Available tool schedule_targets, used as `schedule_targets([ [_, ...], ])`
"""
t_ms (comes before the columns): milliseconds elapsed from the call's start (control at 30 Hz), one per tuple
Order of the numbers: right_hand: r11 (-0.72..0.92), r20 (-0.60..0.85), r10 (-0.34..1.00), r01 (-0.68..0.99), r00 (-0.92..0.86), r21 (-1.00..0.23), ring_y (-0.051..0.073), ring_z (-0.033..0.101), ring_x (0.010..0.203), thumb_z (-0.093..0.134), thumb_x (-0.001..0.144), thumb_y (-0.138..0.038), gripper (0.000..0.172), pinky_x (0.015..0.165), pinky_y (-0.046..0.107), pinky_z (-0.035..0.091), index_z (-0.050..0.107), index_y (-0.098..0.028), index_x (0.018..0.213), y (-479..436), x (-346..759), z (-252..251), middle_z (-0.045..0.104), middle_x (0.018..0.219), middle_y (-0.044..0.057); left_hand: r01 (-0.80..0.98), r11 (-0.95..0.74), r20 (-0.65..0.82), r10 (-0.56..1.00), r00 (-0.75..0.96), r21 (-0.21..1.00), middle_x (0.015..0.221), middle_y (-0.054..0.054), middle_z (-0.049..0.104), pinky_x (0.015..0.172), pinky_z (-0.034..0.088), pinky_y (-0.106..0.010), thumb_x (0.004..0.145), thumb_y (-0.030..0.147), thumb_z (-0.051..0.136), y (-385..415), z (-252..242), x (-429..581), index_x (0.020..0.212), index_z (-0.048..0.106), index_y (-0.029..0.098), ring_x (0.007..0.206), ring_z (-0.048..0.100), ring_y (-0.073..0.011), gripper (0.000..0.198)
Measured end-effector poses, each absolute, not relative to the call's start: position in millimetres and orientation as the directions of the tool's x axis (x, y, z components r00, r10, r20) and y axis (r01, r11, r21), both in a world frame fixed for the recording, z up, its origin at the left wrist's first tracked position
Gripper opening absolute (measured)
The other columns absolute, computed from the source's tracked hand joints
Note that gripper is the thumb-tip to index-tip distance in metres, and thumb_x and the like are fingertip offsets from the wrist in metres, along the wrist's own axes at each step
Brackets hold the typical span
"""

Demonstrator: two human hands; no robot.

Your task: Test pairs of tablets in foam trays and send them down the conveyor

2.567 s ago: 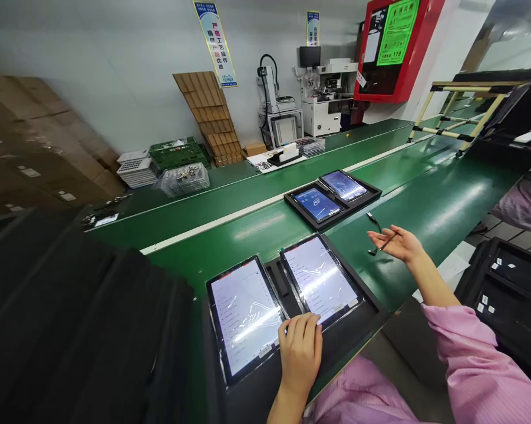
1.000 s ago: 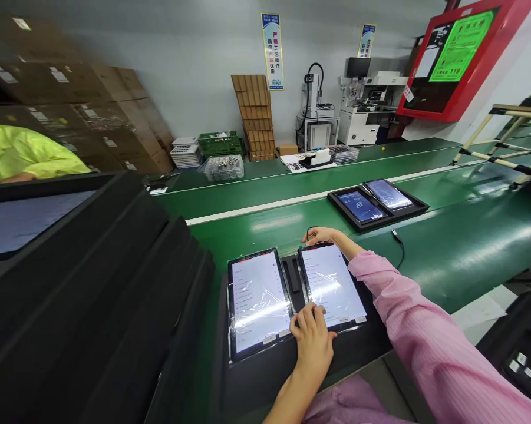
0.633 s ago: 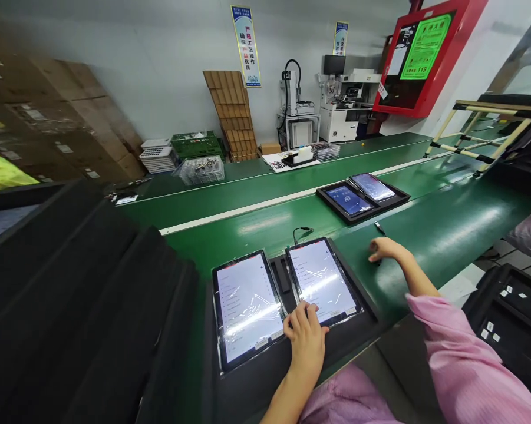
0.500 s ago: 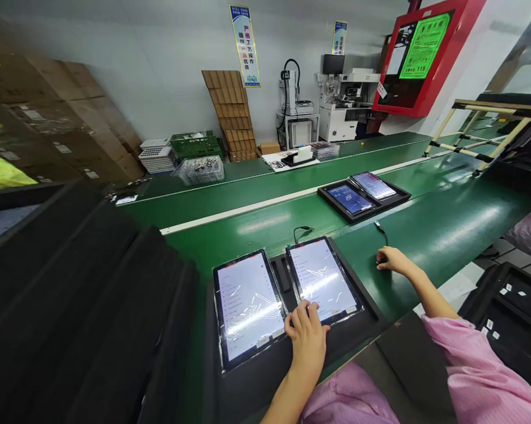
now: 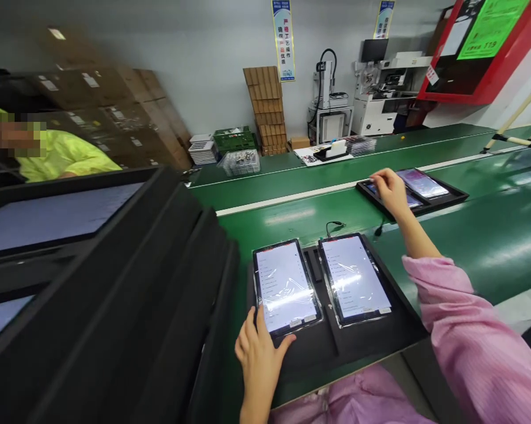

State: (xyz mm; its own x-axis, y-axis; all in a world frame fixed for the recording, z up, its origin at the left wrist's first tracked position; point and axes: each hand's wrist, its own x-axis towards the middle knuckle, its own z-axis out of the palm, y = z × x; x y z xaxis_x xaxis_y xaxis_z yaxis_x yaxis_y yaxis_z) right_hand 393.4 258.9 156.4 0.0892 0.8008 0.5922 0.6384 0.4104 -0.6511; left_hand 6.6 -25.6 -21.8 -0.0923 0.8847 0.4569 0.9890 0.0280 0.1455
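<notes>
Two lit tablets in clear film, the left tablet (image 5: 285,285) and the right tablet (image 5: 356,277), lie side by side in a black foam tray (image 5: 362,341). My left hand (image 5: 260,353) is at the left tablet's lower left corner, fingers and thumb spread along its edges. Raised over the near side of a farther black tray (image 5: 457,203) is my right hand (image 5: 391,191), fingertips pinched together. What they hold, if anything, is too small to make out. Below it a black cable plug (image 5: 379,230) shows near the belt. Another short black cable (image 5: 333,225) lies behind the right tablet.
Stacked black trays (image 5: 159,294) rise high on my left, with tablets in the top one. A person in yellow (image 5: 71,153) is behind them. The green conveyor belt (image 5: 287,221) runs across, with a pipe rack (image 5: 513,132) at far right. Cartons (image 5: 128,118) stand against the wall.
My left hand has gone from the right tablet's lower edge to the left tablet's corner. My right hand has moved from the belt up to the far tray. The view has turned left.
</notes>
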Motion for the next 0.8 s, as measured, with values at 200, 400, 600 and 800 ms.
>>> schedule_targets([
  [200, 0.446, -0.033, 0.722, 0.501, -0.691, -0.742, 0.01, 0.056, 0.061, 0.059, 0.09, -0.024, 0.015, 0.055, 0.019, 0.042, 0.07, -0.014, 0.093, 306, 190, 150, 0.067, 0.07, 0.001, 0.973, 0.049, 0.383, 0.914, -0.136, 0.227, 0.137, -0.018, 0.055, 0.089, 0.053, -0.043, 0.082, 0.029, 0.073, -26, -21, 8, 0.157, 0.012, 0.021, 0.125, 0.05, -0.0321, 0.097],
  [400, 0.388, -0.296, 0.608, 0.601, -0.737, -0.699, 0.009, 0.058, 0.061, 0.064, 0.093, -0.03, 0.018, 0.059, 0.023, 0.051, 0.065, -0.012, 0.091, 309, 104, 84, 0.065, 0.075, 0.0, 0.949, 0.125, 0.393, 0.888, -0.237, 0.29, 0.138, -0.016, 0.051, 0.094, 0.054, -0.043, 0.083, 0.02, 0.07, -28, -21, 16, 0.157, 0.005, 0.023, 0.125, 0.052, -0.0309, 0.099],
  [600, 0.338, -0.364, 0.604, 0.641, -0.709, -0.689, 0.014, 0.065, 0.082, 0.061, 0.096, -0.036, 0.025, 0.072, 0.031, 0.057, 0.064, -0.013, 0.106, 308, 106, 59, 0.066, 0.098, 0.004, 0.947, 0.146, 0.416, 0.871, -0.26, 0.285, 0.133, -0.016, 0.05, 0.093, 0.054, -0.047, 0.079, 0.018, 0.075, -28, -19, 17, 0.158, 0.004, 0.024, 0.12, 0.055, -0.0338, 0.106],
  [800, 0.301, -0.409, 0.613, 0.678, -0.676, -0.67, 0.016, 0.065, 0.089, 0.061, 0.096, -0.036, 0.027, 0.077, 0.034, 0.058, 0.063, -0.014, 0.111, 309, 97, 54, 0.066, 0.106, 0.006, 0.943, 0.17, 0.388, 0.88, -0.276, 0.286, 0.134, -0.016, 0.051, 0.092, 0.054, -0.045, 0.079, 0.017, 0.076, -28, -18, 18, 0.157, 0.006, 0.024, 0.121, 0.055, -0.0337, 0.105],
])
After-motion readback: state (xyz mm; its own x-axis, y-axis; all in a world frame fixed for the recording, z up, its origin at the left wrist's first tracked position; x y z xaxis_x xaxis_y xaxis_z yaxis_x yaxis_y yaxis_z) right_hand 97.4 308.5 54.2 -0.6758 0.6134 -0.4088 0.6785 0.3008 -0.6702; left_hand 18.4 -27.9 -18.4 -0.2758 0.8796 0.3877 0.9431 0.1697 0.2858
